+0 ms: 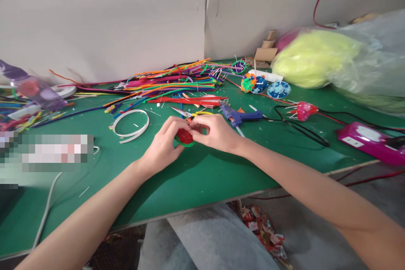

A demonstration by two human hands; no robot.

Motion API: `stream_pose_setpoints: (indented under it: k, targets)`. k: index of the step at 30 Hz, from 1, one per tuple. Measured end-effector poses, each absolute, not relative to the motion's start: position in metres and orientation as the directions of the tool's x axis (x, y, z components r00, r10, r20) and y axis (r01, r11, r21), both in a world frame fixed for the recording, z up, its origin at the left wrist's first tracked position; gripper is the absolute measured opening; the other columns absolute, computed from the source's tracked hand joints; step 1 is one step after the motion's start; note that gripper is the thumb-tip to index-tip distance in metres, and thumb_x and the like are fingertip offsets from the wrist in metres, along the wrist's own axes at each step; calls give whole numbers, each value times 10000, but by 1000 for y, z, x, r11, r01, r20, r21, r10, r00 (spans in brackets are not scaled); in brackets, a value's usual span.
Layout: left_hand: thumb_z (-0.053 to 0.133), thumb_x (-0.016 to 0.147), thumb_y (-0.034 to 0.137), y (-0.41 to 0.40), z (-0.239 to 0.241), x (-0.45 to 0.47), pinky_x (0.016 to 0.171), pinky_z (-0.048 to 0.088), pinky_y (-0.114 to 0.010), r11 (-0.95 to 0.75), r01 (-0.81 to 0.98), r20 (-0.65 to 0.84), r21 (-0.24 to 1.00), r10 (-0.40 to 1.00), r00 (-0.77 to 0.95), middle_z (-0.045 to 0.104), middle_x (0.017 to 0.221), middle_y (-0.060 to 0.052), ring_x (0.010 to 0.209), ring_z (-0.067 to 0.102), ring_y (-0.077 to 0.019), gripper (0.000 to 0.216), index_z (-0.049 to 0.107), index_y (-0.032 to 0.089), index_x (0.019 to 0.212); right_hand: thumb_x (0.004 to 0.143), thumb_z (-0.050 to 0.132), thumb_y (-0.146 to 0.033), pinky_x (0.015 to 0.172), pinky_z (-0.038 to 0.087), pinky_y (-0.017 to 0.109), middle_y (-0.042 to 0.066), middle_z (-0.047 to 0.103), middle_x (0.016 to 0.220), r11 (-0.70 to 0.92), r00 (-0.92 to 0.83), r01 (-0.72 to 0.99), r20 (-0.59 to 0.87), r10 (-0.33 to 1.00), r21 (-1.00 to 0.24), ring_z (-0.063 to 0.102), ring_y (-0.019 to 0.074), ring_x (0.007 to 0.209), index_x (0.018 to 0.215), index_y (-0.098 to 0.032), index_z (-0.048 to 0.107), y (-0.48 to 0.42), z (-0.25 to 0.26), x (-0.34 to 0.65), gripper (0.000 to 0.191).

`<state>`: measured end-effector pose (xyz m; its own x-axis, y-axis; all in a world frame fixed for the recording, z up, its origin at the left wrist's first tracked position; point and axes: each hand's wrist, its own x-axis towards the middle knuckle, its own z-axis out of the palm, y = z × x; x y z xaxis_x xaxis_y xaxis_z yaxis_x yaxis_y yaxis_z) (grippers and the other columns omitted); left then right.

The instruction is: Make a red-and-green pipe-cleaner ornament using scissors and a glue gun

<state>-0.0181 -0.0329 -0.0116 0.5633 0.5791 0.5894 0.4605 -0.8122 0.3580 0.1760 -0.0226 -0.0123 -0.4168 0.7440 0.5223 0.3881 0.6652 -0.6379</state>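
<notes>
A small round red piece with a green rim [184, 136] sits in my left hand [163, 145], whose fingers curl round its left side and top. My right hand [215, 133] is at its right edge, thumb and fingers pinched together over it. Whatever those right fingertips grip is hidden. Just behind my hands lie scissors with yellow handles [202, 113], their blades pointing left. A blue glue gun [240, 116] rests to the right of them. To the left of my hands is a coil of white strip [131, 124].
Many coloured pipe cleaners [177, 86] are heaped along the wall. Finished-looking blue spotted pieces [278, 90] and a red one with white sticks [305, 111] lie to the right. A magenta box [370, 141], bagged yellow material [316, 57] and a purple bottle [38, 90] stand around the green table [202, 181].
</notes>
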Motion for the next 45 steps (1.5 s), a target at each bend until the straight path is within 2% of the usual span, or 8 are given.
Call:
stream_pose_setpoints:
  k: [3,5,8,11,17,26,39,45]
  targets:
    - [552,676,-24,-32,-10,-18,793,531,-294,-762,474,571,442,646,506,574,1125,-61,1078,560,-197,461,543,224,1065,781,605,-175,578,401,228,0,627,683,698,-392,399,578,716,-594,546,105,600,749,-152,634,-23,-12,177,49]
    - [570,700,30,-30,-9,-18,769,540,-290,-655,445,530,611,756,385,565,1164,-67,1106,549,-208,448,544,230,1100,795,593,-180,577,402,228,-3,621,679,718,-354,401,627,694,-569,543,103,593,755,-154,631,-23,-10,179,61]
    - [556,804,182,-26,-6,-17,730,560,-303,-403,209,355,891,905,233,600,1130,-70,1033,589,-206,304,558,215,1106,827,574,-196,594,417,234,-3,614,674,746,-296,430,701,649,-509,539,105,595,770,-160,623,-23,-9,180,83]
    - [568,855,360,-24,-3,-16,727,572,-336,-176,40,156,984,941,299,648,1066,-81,927,625,-207,265,623,173,1033,856,546,-213,608,426,242,9,633,717,762,-291,477,739,607,-438,548,115,626,808,-171,620,-22,-9,181,99]
    - [750,726,379,-27,-4,-12,744,559,-321,-145,85,110,986,941,320,697,857,-32,740,641,-158,292,679,151,893,845,541,-187,646,458,250,42,696,898,783,-367,497,726,581,-375,613,130,713,963,-171,608,-23,-12,182,136]
    - [757,713,396,-29,-3,-11,725,553,-314,-171,123,124,978,940,317,718,843,-39,721,662,-168,293,675,149,846,836,542,-202,695,482,282,57,698,873,766,-419,544,680,601,-342,645,166,762,910,-180,576,-24,-12,183,85]
    - [759,716,361,-29,-2,-11,742,560,-316,-177,132,122,975,930,347,730,849,-44,737,671,-170,260,694,151,855,851,500,-167,669,478,282,69,687,794,800,-453,548,717,530,-245,648,171,734,849,-160,569,-22,-14,183,69]
    - [746,734,369,-27,-3,-13,736,576,-332,-161,113,112,981,930,351,727,861,-52,749,659,-171,274,714,152,899,857,509,-177,726,486,287,60,706,935,807,-522,519,643,561,-283,655,172,831,1005,-179,578,-22,-10,188,164]
